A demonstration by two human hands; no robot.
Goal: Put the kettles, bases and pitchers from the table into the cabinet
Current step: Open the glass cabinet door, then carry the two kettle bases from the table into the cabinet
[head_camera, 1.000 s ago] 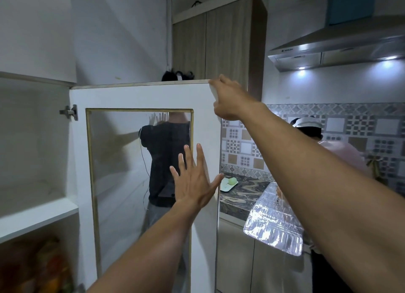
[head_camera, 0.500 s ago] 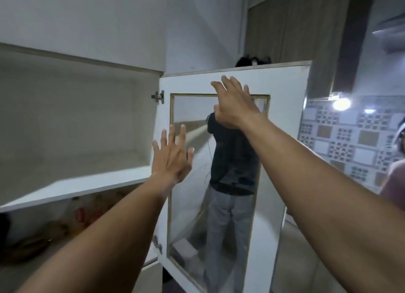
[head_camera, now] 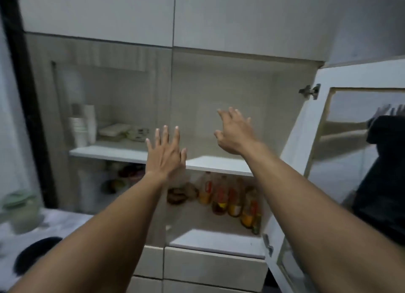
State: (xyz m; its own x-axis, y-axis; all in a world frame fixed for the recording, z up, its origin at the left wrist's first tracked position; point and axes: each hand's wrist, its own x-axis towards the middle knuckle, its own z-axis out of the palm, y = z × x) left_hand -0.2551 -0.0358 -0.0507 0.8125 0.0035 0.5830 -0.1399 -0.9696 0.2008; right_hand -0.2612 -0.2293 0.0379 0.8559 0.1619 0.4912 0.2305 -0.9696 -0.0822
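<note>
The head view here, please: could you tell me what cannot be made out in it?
- Green item at the left edge: blurred, kettle or pitcher unclear.
- Dark round object at lower left: blurred, partly behind the left forearm.
- Labels on the bottles on the lower shelf: too blurred to read.
- Glass door: cut off by the right edge.

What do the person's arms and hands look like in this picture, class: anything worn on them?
Both forearms are bare, with no sleeves in view. The left hand and right hand wear no gloves, and no rings, watch or bracelets can be seen, though the picture is slightly blurred. No cables or markings show on either arm.
</note>
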